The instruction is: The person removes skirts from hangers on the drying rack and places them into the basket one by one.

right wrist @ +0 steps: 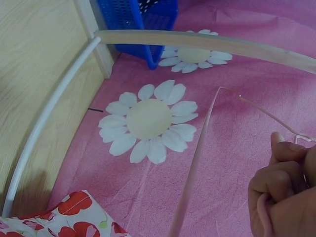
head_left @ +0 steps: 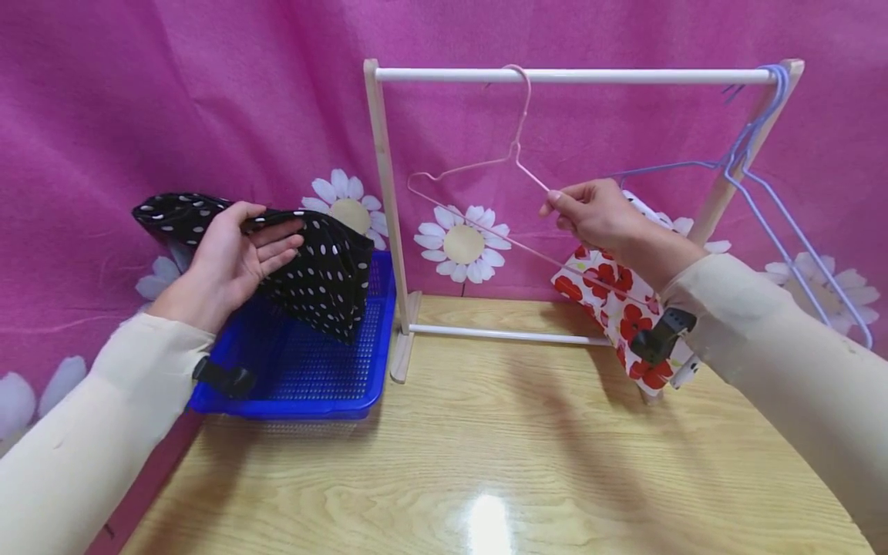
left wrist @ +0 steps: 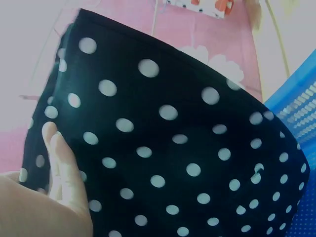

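Note:
My left hand (head_left: 232, 258) holds a black polka-dot garment (head_left: 322, 266) by its upper edge, the cloth running between thumb and fingers. The garment hangs folded over the blue basket (head_left: 378, 362); in the left wrist view its dotted face (left wrist: 168, 143) fills most of the picture. My right hand (head_left: 600, 212) pinches one sloping arm of a pink wire hanger (head_left: 463, 167) between thumb and curled fingers. The hanger's hook loops over the white top rod (head_left: 444, 75) of a small clothes rack. No cloth is on this hanger.
Blue-violet hangers (head_left: 787, 208) hang at the rod's right end. A white garment with red flowers (head_left: 617, 297) is low on the right, partly behind my right arm. The rack's wooden upright (head_left: 385, 177) stands beside the basket. Pink flowered fabric (head_left: 243, 92) backs the wooden table (head_left: 527, 447).

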### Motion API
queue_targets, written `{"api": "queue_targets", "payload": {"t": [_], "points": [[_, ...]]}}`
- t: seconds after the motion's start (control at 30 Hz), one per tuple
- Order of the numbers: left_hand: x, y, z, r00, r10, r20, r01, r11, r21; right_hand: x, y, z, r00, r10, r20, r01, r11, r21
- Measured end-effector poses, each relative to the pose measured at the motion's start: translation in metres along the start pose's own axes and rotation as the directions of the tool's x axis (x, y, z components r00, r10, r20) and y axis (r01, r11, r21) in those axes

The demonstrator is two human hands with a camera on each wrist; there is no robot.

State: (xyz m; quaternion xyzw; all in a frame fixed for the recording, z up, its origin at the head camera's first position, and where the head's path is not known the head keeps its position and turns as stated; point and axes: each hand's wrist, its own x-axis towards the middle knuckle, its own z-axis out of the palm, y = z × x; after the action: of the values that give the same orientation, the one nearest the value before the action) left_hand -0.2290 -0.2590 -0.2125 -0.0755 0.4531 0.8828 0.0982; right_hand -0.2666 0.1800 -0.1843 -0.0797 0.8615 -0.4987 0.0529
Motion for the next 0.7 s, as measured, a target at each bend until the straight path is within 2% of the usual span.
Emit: {"api": "queue_targets", "payload": {"t": [0.27, 0.47, 0.7], "points": [[-0.012, -0.010, 0.003, 0.998, -0.053, -0.018, 0.055, 0.990, 0.126, -0.002, 0.001, 0.000, 1.000, -0.009, -0.005, 0.009, 1.000, -0.005], [-0.016, -0.020, 0.004, 0.995, -0.097, -0.023, 0.100, 0.956, 0.277, -0.003, 0.000, 0.001, 1.000, -0.017, -0.006, 0.017, 1.000, -0.004], [-0.014, -0.031, 0.004, 0.991, -0.134, -0.026, 0.135, 0.930, 0.342, -0.002, -0.001, 0.001, 1.000, -0.017, 0.000, 0.017, 1.000, 0.003]]}}
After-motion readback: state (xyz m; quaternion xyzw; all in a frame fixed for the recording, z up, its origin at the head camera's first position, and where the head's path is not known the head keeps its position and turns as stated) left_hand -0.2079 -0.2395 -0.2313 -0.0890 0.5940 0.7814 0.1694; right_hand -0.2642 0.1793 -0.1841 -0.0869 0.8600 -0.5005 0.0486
